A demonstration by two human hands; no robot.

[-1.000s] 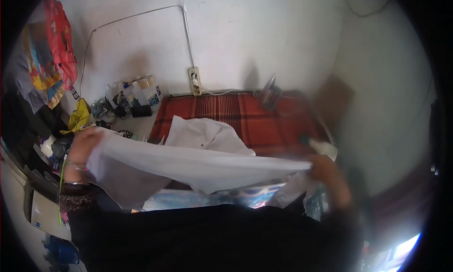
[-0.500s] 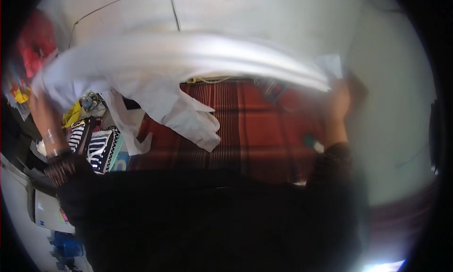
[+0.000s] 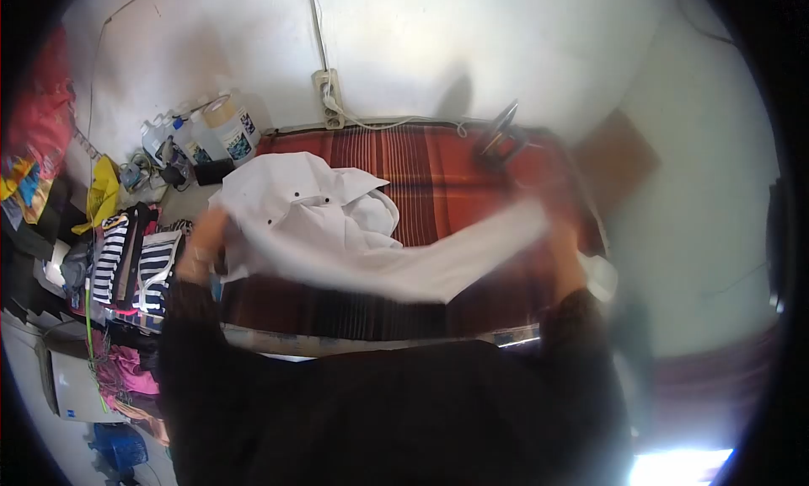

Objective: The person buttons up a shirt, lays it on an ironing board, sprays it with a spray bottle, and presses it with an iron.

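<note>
A white shirt with small dark buttons lies bunched on the red-and-black striped cloth. Its left edge is closed in my left hand, the fingers partly hidden by the fabric. A long sleeve stretches across the front to my right hand, which is blurred but grips the sleeve's end. A white flap hangs just beyond that hand. Behind it, an iron stands at the back right of the cloth.
Folded striped clothes are piled at the left. Several bottles stand at the back left by the wall. A power strip is on the wall, its white cable running toward the iron. A blue container is low at the left.
Both hands have come down and closer together. The shirt, raised and sweeping through the air before, now rests largely on the striped cloth, with the sleeve still moving. The bottles and iron show clearly now.
</note>
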